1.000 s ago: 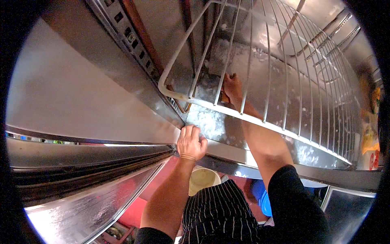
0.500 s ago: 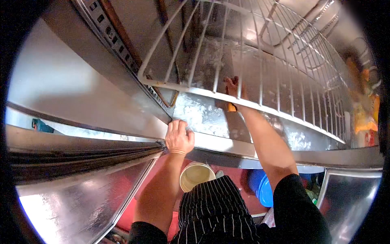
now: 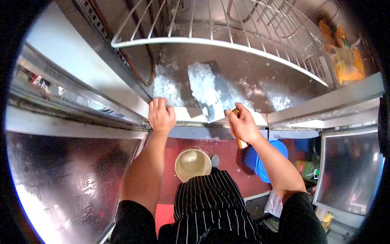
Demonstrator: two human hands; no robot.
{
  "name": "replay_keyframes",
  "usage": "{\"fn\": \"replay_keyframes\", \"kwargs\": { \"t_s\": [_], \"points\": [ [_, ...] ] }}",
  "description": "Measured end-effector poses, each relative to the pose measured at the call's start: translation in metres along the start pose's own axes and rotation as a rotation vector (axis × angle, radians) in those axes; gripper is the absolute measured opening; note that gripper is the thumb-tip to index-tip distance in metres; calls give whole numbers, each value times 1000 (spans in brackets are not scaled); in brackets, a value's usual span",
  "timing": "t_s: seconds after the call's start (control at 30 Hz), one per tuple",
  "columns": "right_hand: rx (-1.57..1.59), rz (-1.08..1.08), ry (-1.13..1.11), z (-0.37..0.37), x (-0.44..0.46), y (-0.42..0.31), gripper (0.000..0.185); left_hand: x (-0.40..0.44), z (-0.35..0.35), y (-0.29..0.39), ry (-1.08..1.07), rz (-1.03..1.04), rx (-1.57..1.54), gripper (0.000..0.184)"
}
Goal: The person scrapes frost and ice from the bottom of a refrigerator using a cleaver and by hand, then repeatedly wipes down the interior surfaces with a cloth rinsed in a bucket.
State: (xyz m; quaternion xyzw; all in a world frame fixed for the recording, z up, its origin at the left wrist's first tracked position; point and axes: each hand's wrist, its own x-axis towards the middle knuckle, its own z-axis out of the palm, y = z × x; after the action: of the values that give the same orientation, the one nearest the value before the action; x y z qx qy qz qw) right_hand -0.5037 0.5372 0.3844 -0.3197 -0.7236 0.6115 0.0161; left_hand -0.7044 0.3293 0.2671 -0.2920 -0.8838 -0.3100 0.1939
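Note:
My left hand [image 3: 162,118] has its fingers hooked over the front edge of the metal cabinet, at the left corner. My right hand [image 3: 245,128] grips a tool's orange-brown handle [image 3: 242,143] over the right part of the front edge. Left of that hand, a flat metal blade [image 3: 203,87] with white frost on it slants over the cabinet floor [image 3: 174,57]; whether it joins the handle is unclear. Patches of white frost [image 3: 166,87] lie on the floor, some beside my left hand.
A white wire rack [image 3: 195,40] spans the cabinet above the floor. Yellow packages [image 3: 347,63] sit at the right. Below are a cream bucket [image 3: 193,164], a blue tub [image 3: 274,156] and a bottle [image 3: 306,170]. Open doors flank me, left [image 3: 69,175] and right [image 3: 349,171].
My right hand has come from deep under the rack to the front edge, with the handle in it. The rack now appears higher in view, and the frosted blade shows. My left hand stays on the edge.

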Motion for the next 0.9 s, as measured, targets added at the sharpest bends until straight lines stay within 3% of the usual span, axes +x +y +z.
{"fn": "replay_keyframes", "kwargs": {
  "t_s": [0.23,0.37,0.43,0.5,0.63,0.67,0.8,0.9],
  "points": [
    [-52,62,-133,-16,-115,72,22,-1,3,-3,-7,29,-4,14],
    [-180,225,-199,-15,-160,128,23,-2,5,-6,9,47,12,13],
    [-100,487,-262,-10,-179,129,25,-3,6,-7,21,52,3,12],
    [-241,525,-328,-3,-184,161,32,-4,4,-6,0,46,14,12],
    [-793,313,-426,34,-168,262,36,-5,10,-10,12,43,4,13],
    [-951,222,-402,39,-166,265,37,-5,10,-11,15,56,4,13],
    [-903,222,-376,37,-167,238,38,-4,10,-11,-4,55,-1,12],
    [-763,225,-409,18,-181,157,35,-4,7,-9,17,26,1,12]
  ]
}}
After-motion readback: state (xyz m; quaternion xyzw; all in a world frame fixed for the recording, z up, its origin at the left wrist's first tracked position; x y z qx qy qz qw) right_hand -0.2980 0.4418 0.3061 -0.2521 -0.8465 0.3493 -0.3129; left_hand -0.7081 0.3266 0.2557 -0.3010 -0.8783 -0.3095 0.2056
